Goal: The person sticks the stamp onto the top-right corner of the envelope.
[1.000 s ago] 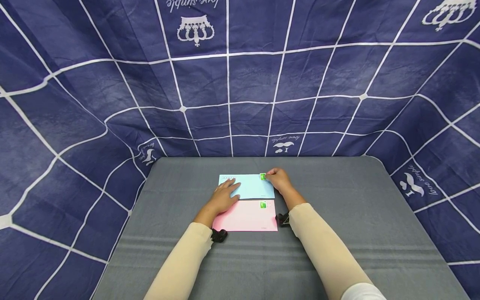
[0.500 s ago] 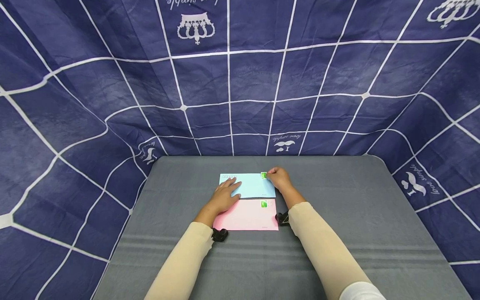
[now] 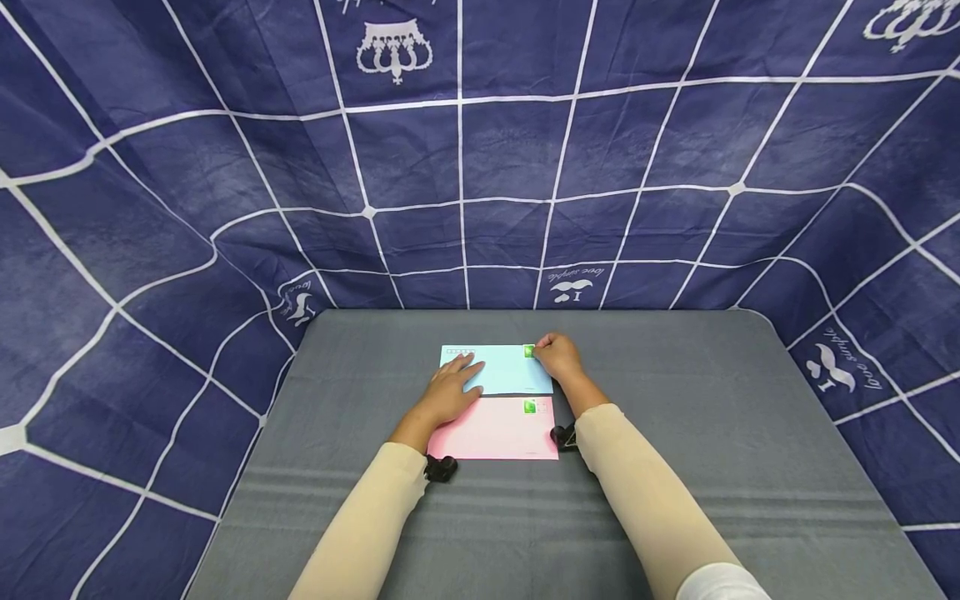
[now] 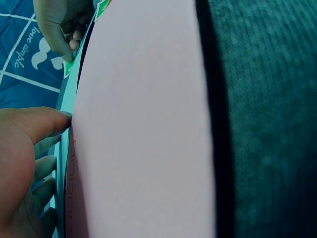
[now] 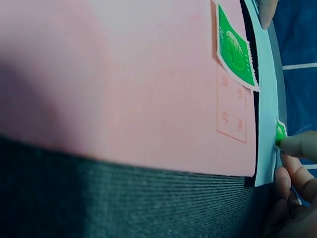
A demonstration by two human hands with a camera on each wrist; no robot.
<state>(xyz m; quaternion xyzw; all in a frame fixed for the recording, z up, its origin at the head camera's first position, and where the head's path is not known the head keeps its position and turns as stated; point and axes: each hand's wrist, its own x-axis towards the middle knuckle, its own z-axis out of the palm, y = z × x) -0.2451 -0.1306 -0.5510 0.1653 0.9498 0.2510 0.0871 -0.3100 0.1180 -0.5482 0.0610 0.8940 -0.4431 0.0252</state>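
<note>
A light blue envelope lies flat, its near edge beside a pink envelope. My left hand rests with fingers spread on the blue envelope's left part; the thumb lies near the seam between the two. At the blue envelope's top right corner my right hand pinches a green postage stamp by its right side, thumb tip over it in the right wrist view. The fingers partly cover that stamp. Another green stamp sits on the pink envelope above a printed box, with one edge looking slightly raised.
A grey cloth covers the table under both envelopes. Blue curtain fabric with white lines stands behind and at both sides. Black wrist mounts show at both sleeves, close to the pink envelope.
The hands and envelopes stay nearly where they were. The stamp under my right fingers looks straighter and flatter against the blue envelope's corner. The head view has shifted slightly.
</note>
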